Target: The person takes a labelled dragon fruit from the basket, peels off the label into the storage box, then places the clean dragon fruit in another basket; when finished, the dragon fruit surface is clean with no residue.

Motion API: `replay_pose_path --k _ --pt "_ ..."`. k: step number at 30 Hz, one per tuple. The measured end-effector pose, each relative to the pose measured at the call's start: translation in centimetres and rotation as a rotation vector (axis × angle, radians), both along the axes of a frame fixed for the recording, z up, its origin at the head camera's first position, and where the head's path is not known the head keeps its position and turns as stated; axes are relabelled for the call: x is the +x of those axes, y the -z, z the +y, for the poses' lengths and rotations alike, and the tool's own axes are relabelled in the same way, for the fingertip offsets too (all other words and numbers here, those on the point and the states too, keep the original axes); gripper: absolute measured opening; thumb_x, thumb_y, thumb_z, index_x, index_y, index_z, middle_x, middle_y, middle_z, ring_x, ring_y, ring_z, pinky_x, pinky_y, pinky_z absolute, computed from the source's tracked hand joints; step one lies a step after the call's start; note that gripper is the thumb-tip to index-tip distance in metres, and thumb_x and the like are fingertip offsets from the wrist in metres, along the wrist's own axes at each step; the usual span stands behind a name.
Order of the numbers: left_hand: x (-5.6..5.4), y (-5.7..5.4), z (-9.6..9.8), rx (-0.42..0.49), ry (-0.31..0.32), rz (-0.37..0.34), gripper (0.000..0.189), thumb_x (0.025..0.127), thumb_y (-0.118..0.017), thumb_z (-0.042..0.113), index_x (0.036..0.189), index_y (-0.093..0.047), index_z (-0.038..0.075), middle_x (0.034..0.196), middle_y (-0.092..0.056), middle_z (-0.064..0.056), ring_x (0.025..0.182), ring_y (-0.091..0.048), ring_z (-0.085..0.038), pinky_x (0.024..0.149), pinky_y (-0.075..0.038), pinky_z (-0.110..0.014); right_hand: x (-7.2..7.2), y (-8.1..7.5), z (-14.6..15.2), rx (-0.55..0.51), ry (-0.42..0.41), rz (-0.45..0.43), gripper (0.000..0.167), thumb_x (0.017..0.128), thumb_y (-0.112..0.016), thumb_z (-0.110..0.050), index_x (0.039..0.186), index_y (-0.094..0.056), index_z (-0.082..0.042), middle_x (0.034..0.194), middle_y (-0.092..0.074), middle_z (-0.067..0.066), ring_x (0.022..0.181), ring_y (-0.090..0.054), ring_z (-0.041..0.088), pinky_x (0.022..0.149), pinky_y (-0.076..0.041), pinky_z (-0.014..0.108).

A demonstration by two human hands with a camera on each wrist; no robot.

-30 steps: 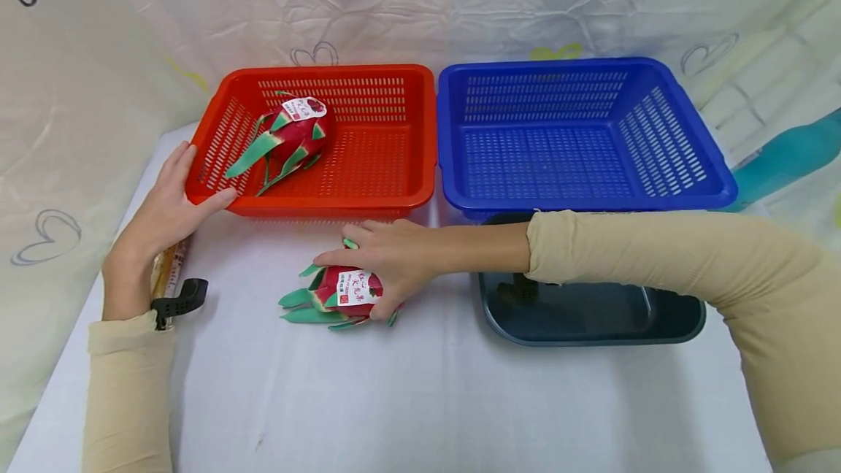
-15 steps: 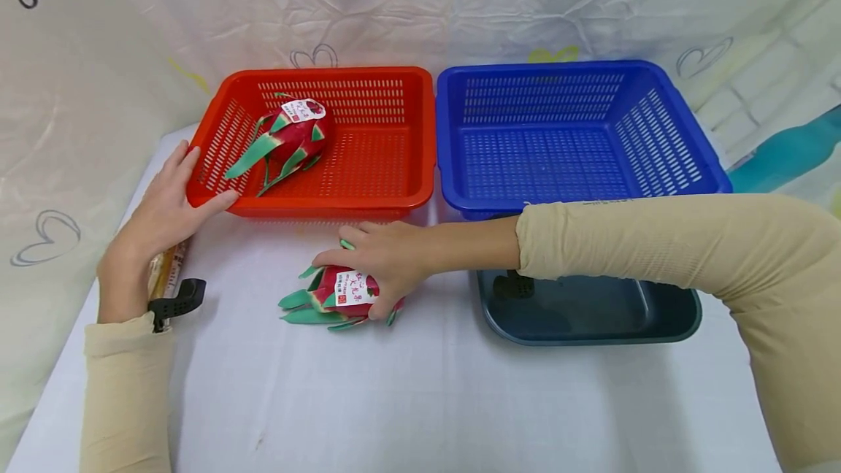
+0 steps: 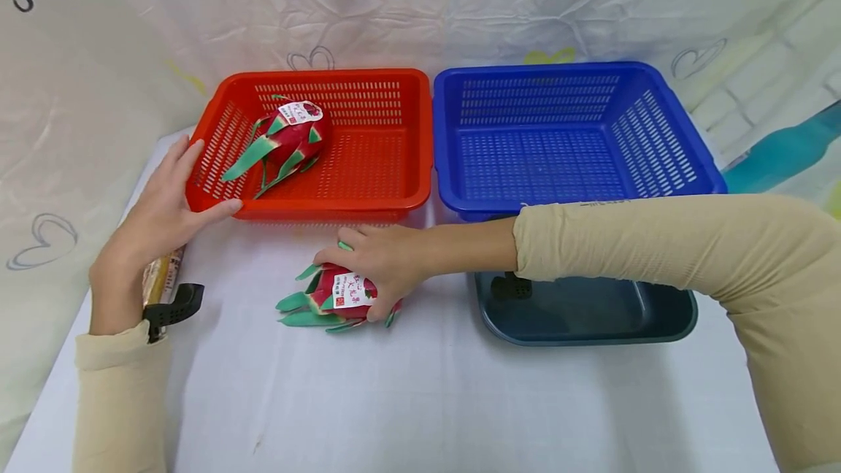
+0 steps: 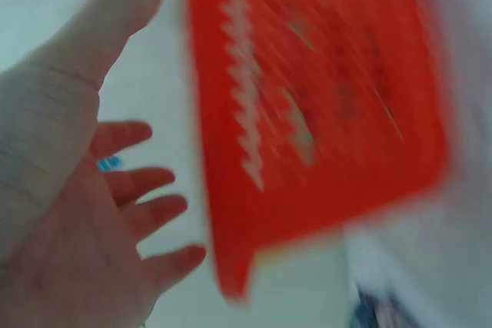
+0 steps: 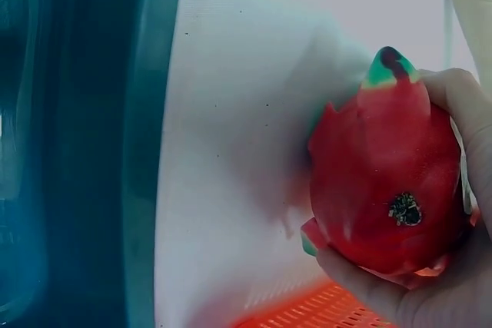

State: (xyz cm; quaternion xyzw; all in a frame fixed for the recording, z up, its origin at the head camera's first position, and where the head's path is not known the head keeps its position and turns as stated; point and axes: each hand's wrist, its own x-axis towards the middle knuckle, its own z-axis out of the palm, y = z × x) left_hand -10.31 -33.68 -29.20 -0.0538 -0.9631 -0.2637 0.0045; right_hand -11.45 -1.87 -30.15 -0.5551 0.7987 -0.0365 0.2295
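My right hand grips a red dragon fruit on the white cloth, below the red basket. The fruit has green leafy tips and a white label. In the right wrist view, thumb and fingers curve around the dragon fruit, its stem scar facing the camera. My left hand is at the left front corner of the red basket, thumb spread from the fingers. The left wrist view shows this hand with loose fingers beside the blurred basket wall. Another labelled dragon fruit lies in the red basket's left half.
A blue basket stands right of the red one, nothing in it. In front of it, partly under my right forearm, is a dark teal tray. Below my left wrist lies a yellowish package. A turquoise object sits at far right.
My left wrist has shifted slightly left and toward me. The right hand keeps its hold on the dragon fruit, which stays in nearly the same place.
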Motion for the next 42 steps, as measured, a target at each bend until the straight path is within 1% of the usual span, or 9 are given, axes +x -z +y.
replay_pose_path --k 3,6,10,14,18,24,31,37,42 --pt "1.1 -1.3 2.1 0.101 0.191 0.098 0.099 0.079 -0.079 0.013 0.156 -0.019 0.027 0.163 -0.016 0.004 0.148 -0.02 -0.022 0.101 -0.051 -0.032 0.0 0.1 0.2 -0.013 0.02 -0.022 0.097 0.075 -0.076 -0.049 0.149 -0.021 -0.022 0.136 -0.04 0.0 0.124 -0.042 0.013 0.093 -0.051 0.026" --pt "2.1 -2.3 4.1 0.138 0.399 0.137 0.106 0.069 -0.085 0.002 0.154 -0.025 0.024 0.159 -0.028 0.005 0.144 -0.028 -0.006 0.097 -0.038 -0.002 0.0 0.3 0.6 -0.05 0.062 -0.074 0.102 0.075 -0.078 -0.049 0.15 -0.017 -0.017 0.14 -0.039 0.001 0.127 -0.04 0.012 0.097 -0.051 0.028" --pt "3.0 -2.6 5.3 0.163 0.55 0.097 0.111 0.064 -0.088 0.002 0.154 -0.025 0.018 0.158 -0.033 0.001 0.14 -0.033 0.002 0.105 -0.032 -0.003 0.1 0.6 1.2 -0.105 0.13 -0.152 0.108 0.074 -0.079 -0.048 0.151 -0.012 -0.015 0.141 -0.039 0.002 0.128 -0.04 0.01 0.097 -0.051 0.026" --pt "3.3 -2.2 5.9 0.176 0.596 0.035 0.111 0.065 -0.089 0.009 0.155 -0.023 0.018 0.158 -0.032 0.0 0.14 -0.035 0.0 0.105 -0.032 -0.005 0.4 0.8 1.8 -0.117 0.17 -0.168 0.109 0.073 -0.079 -0.051 0.152 -0.012 -0.014 0.142 -0.039 0.002 0.13 -0.039 0.012 0.1 -0.05 0.028" --pt "3.1 -1.1 7.1 0.196 0.644 -0.061 0.106 0.069 -0.088 0.019 0.154 -0.024 0.021 0.156 -0.032 0.004 0.139 -0.033 -0.003 0.104 -0.037 -0.009 0.6 1.0 2.5 -0.127 0.178 -0.114 0.109 0.072 -0.079 -0.055 0.15 -0.017 -0.012 0.14 -0.042 0.003 0.129 -0.041 0.014 0.101 -0.05 0.03" --pt "2.2 0.7 8.8 0.228 0.761 -0.16 0.099 0.071 -0.086 0.029 0.152 -0.03 0.019 0.152 -0.036 0.0 0.137 -0.036 -0.015 0.103 -0.049 -0.029 1.2 0.1 3.7 -0.11 0.269 -0.087 0.104 0.069 -0.08 -0.057 0.148 -0.029 -0.01 0.132 -0.048 0.003 0.122 -0.045 0.016 0.096 -0.052 0.03" --pt "1.5 2.0 9.5 0.244 0.756 -0.312 0.096 0.074 -0.084 0.03 0.152 -0.027 0.025 0.154 -0.033 0.003 0.14 -0.032 -0.013 0.105 -0.048 -0.045 2.0 -1.1 5.2 -0.125 0.321 -0.072 0.102 0.071 -0.078 -0.057 0.151 -0.031 -0.014 0.142 -0.045 0.003 0.129 -0.043 0.016 0.096 -0.054 0.034" --pt "1.6 2.6 9.8 0.21 0.746 -0.392 0.095 0.075 -0.083 0.033 0.152 -0.027 0.027 0.155 -0.033 0.003 0.14 -0.033 -0.019 0.104 -0.049 -0.04 2.3 -1.1 6.4 -0.27 0.278 -0.038 0.085 0.076 -0.078 -0.049 0.144 -0.044 -0.012 0.137 -0.051 0.003 0.122 -0.048 0.015 0.092 -0.055 0.029" --pt "1.6 3.3 9.9 0.267 0.731 -0.491 0.094 0.076 -0.083 0.025 0.15 -0.025 0.032 0.151 -0.036 0.001 0.137 -0.034 -0.023 0.097 -0.052 -0.032 2.7 -0.6 6.5 -0.385 0.249 -0.02 0.067 0.079 -0.078 -0.042 0.134 -0.056 -0.013 0.126 -0.056 0.002 0.115 -0.049 0.012 0.086 -0.054 0.022"
